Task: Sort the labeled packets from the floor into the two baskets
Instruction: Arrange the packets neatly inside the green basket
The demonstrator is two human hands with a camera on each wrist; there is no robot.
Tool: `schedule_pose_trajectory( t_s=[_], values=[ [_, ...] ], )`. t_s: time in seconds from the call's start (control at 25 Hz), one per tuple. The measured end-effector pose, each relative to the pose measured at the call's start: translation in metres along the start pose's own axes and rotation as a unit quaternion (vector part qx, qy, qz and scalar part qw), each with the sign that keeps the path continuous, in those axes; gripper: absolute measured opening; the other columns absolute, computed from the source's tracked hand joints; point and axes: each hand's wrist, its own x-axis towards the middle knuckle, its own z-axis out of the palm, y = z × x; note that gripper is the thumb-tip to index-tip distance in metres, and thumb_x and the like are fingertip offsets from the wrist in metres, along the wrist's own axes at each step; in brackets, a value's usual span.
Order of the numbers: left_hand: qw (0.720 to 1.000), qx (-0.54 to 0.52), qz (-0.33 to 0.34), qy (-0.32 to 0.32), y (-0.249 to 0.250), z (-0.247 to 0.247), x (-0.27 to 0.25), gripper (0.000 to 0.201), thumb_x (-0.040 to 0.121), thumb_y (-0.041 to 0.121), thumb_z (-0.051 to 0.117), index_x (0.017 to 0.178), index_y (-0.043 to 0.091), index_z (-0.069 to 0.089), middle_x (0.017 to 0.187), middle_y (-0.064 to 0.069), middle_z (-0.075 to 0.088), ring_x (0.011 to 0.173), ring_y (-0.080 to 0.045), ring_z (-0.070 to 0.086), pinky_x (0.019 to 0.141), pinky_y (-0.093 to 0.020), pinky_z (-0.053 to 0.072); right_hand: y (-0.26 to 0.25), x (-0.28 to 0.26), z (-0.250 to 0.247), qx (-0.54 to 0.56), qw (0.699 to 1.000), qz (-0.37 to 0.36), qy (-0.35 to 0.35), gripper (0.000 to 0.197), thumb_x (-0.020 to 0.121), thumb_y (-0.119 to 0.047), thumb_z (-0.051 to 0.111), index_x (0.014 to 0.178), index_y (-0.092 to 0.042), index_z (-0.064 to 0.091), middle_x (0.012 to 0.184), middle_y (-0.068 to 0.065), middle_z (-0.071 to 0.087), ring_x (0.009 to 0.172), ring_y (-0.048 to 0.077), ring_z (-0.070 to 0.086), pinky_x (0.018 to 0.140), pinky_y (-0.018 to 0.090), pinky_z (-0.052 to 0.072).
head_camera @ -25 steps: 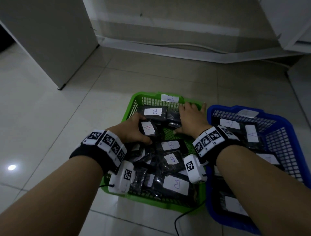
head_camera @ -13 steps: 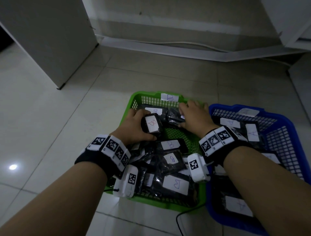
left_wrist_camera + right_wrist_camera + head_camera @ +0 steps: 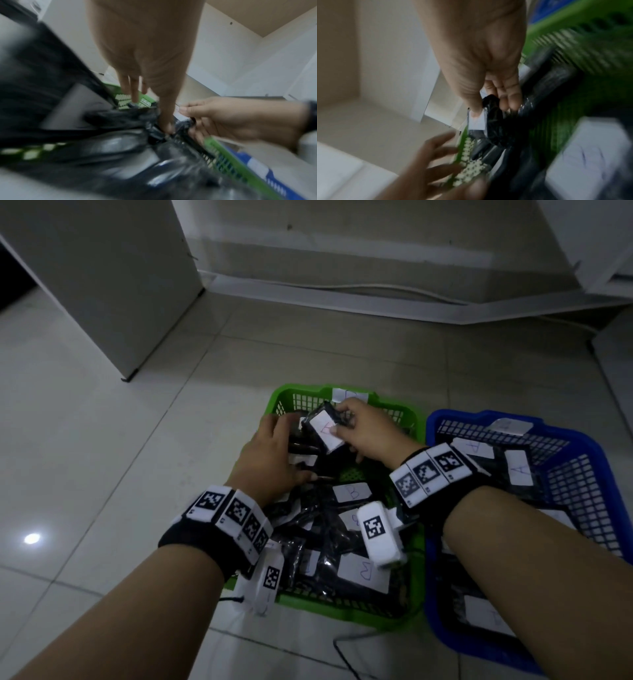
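Observation:
A green basket (image 3: 342, 611) holds several black packets with white "B" labels. To its right, a blue basket (image 3: 548, 428) holds packets labelled "A". My right hand (image 3: 363, 433) pinches one black packet (image 3: 325, 431) above the far end of the green basket, thumb on its white label (image 3: 476, 121). My left hand (image 3: 270, 453) lies just left of it with straight fingers, its thumb pressing on the packets below (image 3: 164, 127). Both wrist views are blurred. The held packet's letter is not readable.
A white cabinet (image 3: 102, 285) stands at the back left. A wall skirting with a cable (image 3: 376, 289) runs behind the baskets. A black cord (image 3: 346, 659) lies on the tiles in front of the green basket. Bare tile floor extends to the left.
My left hand gripped a labelled packet before and now holds none. My right hand, which lay flat on the packets, now pinches a packet raised at the basket's far end.

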Motion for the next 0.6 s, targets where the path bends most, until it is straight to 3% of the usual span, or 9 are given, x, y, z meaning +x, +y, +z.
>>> schedule_pose_trajectory(
  t_s=[0.12,0.2,0.24,0.32,0.4,0.48,0.56,0.6],
  values=[
    [0.984,0.173,-0.034,-0.025,-0.006,-0.010,-0.011,0.059,0.073,0.067,0.055,0.117,0.028,0.051,0.119,0.002,0.055,0.114,-0.025,0.046,0.091,-0.040,0.035,-0.005,0.016,0.003,-0.047,0.995,-0.013,0.092,0.027,0.089,-0.018,0.062,0.116,-0.018,0.062,0.120,0.012,0.059,0.091,0.025,0.060,0.081,0.028,0.046],
    [0.983,0.174,-0.036,-0.049,-0.011,-0.012,-0.014,0.059,0.068,0.076,0.050,0.107,0.033,0.055,0.110,0.006,0.062,0.110,-0.022,0.045,0.087,-0.038,0.033,-0.006,0.013,0.011,-0.049,0.987,-0.030,0.152,0.017,0.088,-0.019,0.063,0.104,-0.019,0.062,0.116,0.008,0.049,0.082,0.018,0.055,0.073,0.022,0.038],
    [0.983,0.169,-0.035,-0.059,-0.013,-0.012,-0.015,0.061,0.066,0.080,0.048,0.105,0.034,0.057,0.107,0.009,0.063,0.109,-0.021,0.044,0.086,-0.038,0.032,-0.005,0.011,0.014,-0.045,0.986,-0.042,0.153,0.010,0.088,-0.018,0.063,0.098,-0.018,0.063,0.111,0.005,0.045,0.078,0.014,0.050,0.071,0.022,0.037],
    [0.982,0.171,-0.026,-0.074,-0.018,-0.012,-0.016,0.066,0.062,0.085,0.046,0.105,0.037,0.061,0.105,0.012,0.063,0.108,-0.019,0.043,0.086,-0.038,0.032,-0.003,0.008,0.016,-0.054,0.991,-0.069,0.098,0.010,0.090,-0.014,0.058,0.092,-0.017,0.068,0.103,0.003,0.046,0.085,0.013,0.048,0.076,0.022,0.037],
    [0.982,0.169,-0.013,-0.090,-0.020,-0.013,-0.017,0.069,0.060,0.087,0.043,0.106,0.039,0.061,0.107,0.014,0.063,0.108,-0.018,0.042,0.086,-0.038,0.033,-0.002,0.005,0.011,-0.070,0.992,-0.092,0.051,0.018,0.092,-0.012,0.055,0.099,-0.016,0.071,0.100,0.001,0.046,0.095,0.013,0.048,0.082,0.020,0.035],
    [0.982,0.159,0.000,-0.098,-0.022,-0.015,-0.018,0.066,0.060,0.085,0.041,0.105,0.040,0.056,0.107,0.014,0.062,0.107,-0.018,0.041,0.085,-0.037,0.032,-0.003,-0.001,0.005,-0.048,0.990,-0.107,0.084,0.020,0.090,-0.008,0.056,0.100,-0.016,0.071,0.100,0.002,0.051,0.094,0.012,0.051,0.086,0.022,0.040],
    [0.982,0.157,0.010,-0.100,-0.023,-0.018,-0.021,0.061,0.060,0.082,0.038,0.102,0.039,0.050,0.101,0.012,0.064,0.105,-0.017,0.042,0.082,-0.036,0.029,-0.002,-0.010,0.005,-0.038,0.993,-0.076,0.082,0.019,0.087,-0.004,0.055,0.090,-0.014,0.071,0.092,0.002,0.062,0.086,0.016,0.060,0.085,0.029,0.050],
    [0.982,0.160,0.011,-0.103,-0.023,-0.020,-0.024,0.059,0.061,0.080,0.039,0.101,0.038,0.048,0.099,0.011,0.064,0.105,-0.018,0.042,0.082,-0.036,0.029,-0.002,-0.015,0.008,-0.076,0.996,-0.037,0.027,0.017,0.088,-0.006,0.055,0.089,-0.011,0.071,0.091,0.002,0.067,0.087,0.018,0.063,0.085,0.032,0.052]
  ],
)
